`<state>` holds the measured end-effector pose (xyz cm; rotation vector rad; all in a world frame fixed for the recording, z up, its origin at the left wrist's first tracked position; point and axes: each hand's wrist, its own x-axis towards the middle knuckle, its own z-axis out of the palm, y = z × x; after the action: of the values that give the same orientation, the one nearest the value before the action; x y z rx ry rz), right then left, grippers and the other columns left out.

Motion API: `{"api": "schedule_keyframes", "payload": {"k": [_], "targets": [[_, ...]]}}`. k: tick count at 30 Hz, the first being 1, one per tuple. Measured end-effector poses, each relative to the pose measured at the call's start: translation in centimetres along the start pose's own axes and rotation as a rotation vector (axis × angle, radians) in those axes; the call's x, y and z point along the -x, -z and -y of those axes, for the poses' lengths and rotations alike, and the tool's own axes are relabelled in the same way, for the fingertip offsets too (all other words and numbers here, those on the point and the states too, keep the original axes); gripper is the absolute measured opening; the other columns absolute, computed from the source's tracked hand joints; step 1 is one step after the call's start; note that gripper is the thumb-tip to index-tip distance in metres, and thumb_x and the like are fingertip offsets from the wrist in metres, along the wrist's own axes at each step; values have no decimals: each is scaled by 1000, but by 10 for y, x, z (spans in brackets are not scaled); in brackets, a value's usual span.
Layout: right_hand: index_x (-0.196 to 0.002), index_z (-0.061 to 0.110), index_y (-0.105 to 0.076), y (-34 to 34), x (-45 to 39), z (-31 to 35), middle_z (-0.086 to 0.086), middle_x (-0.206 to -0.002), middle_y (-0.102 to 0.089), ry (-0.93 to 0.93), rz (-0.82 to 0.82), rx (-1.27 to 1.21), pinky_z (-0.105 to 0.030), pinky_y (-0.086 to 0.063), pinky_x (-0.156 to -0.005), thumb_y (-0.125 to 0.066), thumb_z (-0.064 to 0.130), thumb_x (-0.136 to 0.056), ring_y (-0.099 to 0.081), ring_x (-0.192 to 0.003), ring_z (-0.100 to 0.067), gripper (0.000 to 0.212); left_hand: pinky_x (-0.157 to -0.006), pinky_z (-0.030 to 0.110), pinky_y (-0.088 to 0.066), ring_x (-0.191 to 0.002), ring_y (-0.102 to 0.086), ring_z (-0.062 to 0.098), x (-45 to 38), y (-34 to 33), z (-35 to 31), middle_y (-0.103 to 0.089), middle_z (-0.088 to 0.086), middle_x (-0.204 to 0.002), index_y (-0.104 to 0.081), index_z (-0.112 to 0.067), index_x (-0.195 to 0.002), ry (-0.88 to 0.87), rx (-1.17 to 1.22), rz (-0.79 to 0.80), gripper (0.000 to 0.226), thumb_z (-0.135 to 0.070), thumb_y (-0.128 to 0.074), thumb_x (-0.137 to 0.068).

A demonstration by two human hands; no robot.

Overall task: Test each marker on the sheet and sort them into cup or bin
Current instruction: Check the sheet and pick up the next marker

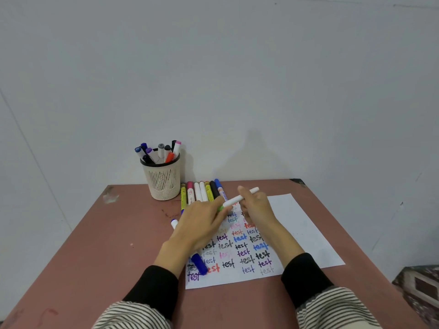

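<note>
While both hands share the white marker (240,198) over the sheet (297,224), right hand (257,205) grip curled on barrel, left hand (202,224) pinching the green cap end, risk: cap jerks free, ink smears. Cup (162,179) stands far-left.

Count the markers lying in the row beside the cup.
7, side by side right of the cup: yellow, pink, two white, another yellow, black, blue. The hands may hide more.
</note>
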<state>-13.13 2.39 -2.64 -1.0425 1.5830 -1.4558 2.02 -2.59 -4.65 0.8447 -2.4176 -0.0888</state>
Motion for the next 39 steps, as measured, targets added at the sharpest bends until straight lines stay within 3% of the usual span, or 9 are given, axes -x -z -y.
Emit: {"api": "schedule_keyframes", "payload": {"k": [7,15,18,23,28,32,35,37,39], "targets": [[-60,17,-36,3,1,4,5,-49,-27,21,2,-24,-22,-22,-43,-43,15,-98,-20,-43,-9,38,-56,36,-39,-51,-43,18,-2,-1,-10,-44,-3,-55,-41,-23,-79,39,-71,72,39,-51,-26,-102],[-59,17,-33,8,1,4,4,-49,-24,85,46,-21,-25,-20,-45,-42,12,-98,-18,-47,-11,40,-50,28,-26,-48,-33,14,-4,-1,-14,-36,-5,-52,-51,-17,-73,140,55,147,53,-59,-28,-97],[-57,18,-33,8,2,3,5,-49,-24,127,26,1,-23,-21,-45,-47,15,-98,-19,-45,-10,43,-48,26,-29,-47,-38,13,-1,0,-9,-39,-4,-52,-62,-19,-90,116,25,91,64,-68,-20,-91],[-55,17,-34,12,2,3,4,-50,-27,100,65,10,-16,-24,-45,-50,41,-98,-23,-42,-6,52,-51,27,-23,-55,-46,17,-5,2,-7,-43,-6,-58,-45,-22,-80,22,-150,-11,42,-61,-35,-95],[-73,14,-53,13,-4,-5,8,-54,-39,-1,130,26,-11,-25,-40,-31,51,-102,-32,-39,-1,51,-66,28,-24,-71,-36,13,-4,4,-12,-40,-11,-76,-54,-22,-104,21,-117,4,26,-44,-40,-100],[-81,10,-65,27,-9,-3,1,-52,-44,25,-17,-206,-19,-21,-42,-17,58,-101,-30,-43,-7,71,-76,26,-30,-91,-40,18,0,4,-13,-42,-11,-97,-40,-19,-134,168,164,-50,30,-24,-37,-104],[-95,5,-71,48,-14,-2,-7,-67,-68,33,-134,-327,-23,-37,-46,-23,64,-96,-43,-46,-10,76,-78,33,-39,-87,-40,17,1,0,-6,-44,-10,-89,-47,-16,-111,255,311,-47,19,-23,-31,-105],[-101,10,-71,54,-15,-7,-6,-86,-75,40,-163,-266,-24,-47,-51,-41,58,-96,-48,-50,-10,57,-71,45,-43,-73,-39,14,1,-4,-1,-46,2,-81,-44,-18,-94,282,361,-68,21,-28,-29,-105],[-91,12,-71,55,-16,-14,-3,-80,-74,86,-206,-118,-25,-44,-50,-56,48,-93,-47,-49,-8,39,-68,43,-45,-69,-45,13,2,-6,0,-49,0,-79,-43,-23,-96,279,369,-102,21,-35,-29,-104]]}}
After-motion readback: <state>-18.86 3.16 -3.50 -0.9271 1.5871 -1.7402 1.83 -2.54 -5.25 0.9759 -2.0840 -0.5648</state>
